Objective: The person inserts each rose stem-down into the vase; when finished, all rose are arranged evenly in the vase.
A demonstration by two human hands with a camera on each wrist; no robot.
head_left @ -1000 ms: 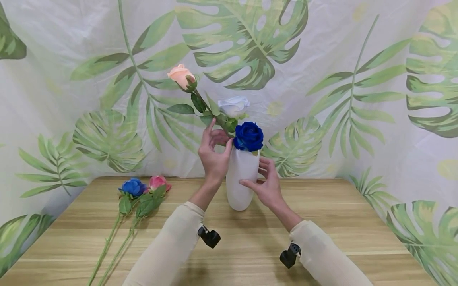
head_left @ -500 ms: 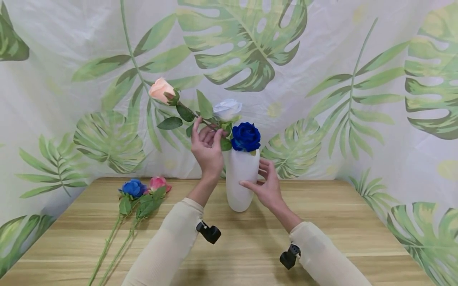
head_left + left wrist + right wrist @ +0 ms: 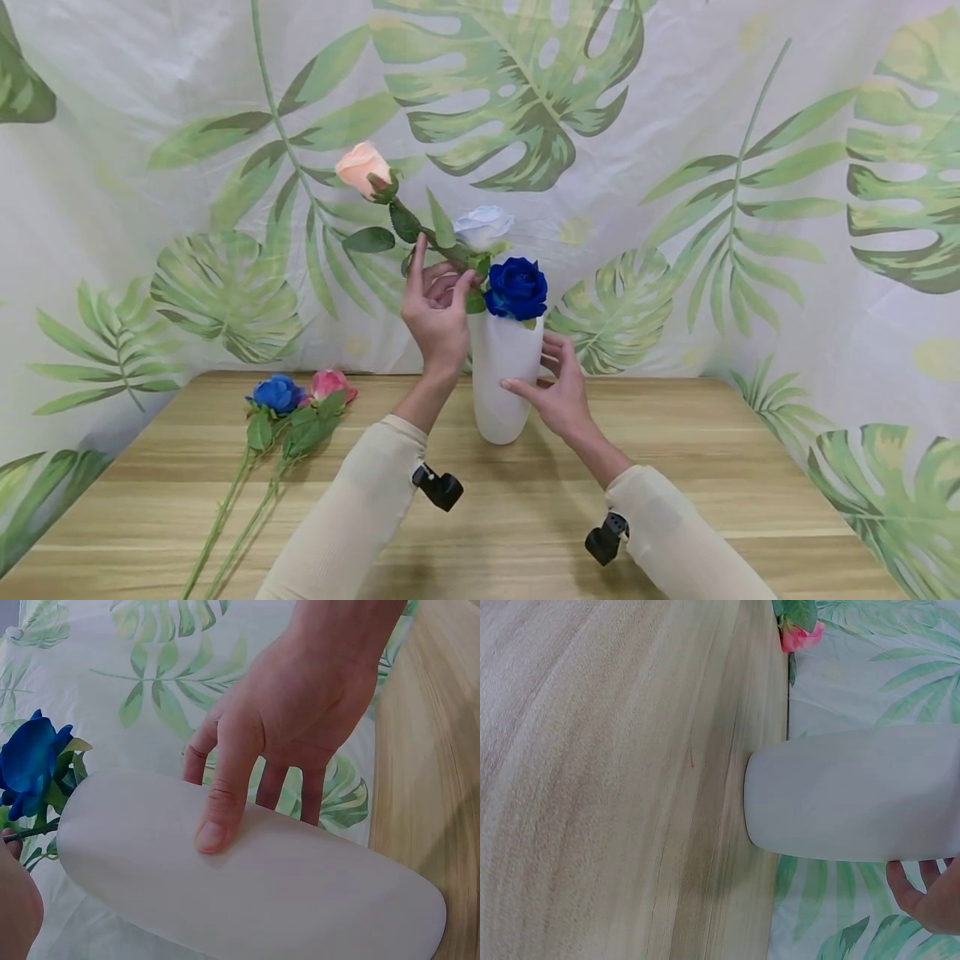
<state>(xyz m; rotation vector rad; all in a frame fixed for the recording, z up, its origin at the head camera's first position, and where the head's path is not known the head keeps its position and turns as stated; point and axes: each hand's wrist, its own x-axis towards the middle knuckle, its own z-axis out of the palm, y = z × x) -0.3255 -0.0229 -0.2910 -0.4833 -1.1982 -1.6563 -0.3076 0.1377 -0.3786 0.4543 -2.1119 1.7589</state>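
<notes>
A white vase [image 3: 506, 383] stands upright on the table, with a dark blue rose [image 3: 516, 287] at its mouth and a white rose [image 3: 483, 227] behind. My right hand [image 3: 562, 396] grips the vase's right side; in the left wrist view the right hand [image 3: 300, 705] has its thumb across the vase [image 3: 255, 870]. Left of the mouth, my left hand [image 3: 437, 321] holds the stem of a peach rose [image 3: 365, 171], index finger raised along it. That rose leans up to the left. Its lower stem is hidden behind the hand and blue rose.
Another blue rose [image 3: 277, 393] and a pink rose [image 3: 332, 385] lie on the left of the wooden table [image 3: 675, 517], stems toward the front edge. A leaf-patterned cloth [image 3: 600, 200] hangs behind the table.
The peach rose and my left hand swung left and down, then the bloom rose slightly back to the right. The white and blue blooms shifted slightly left. My right hand stayed on the vase.
</notes>
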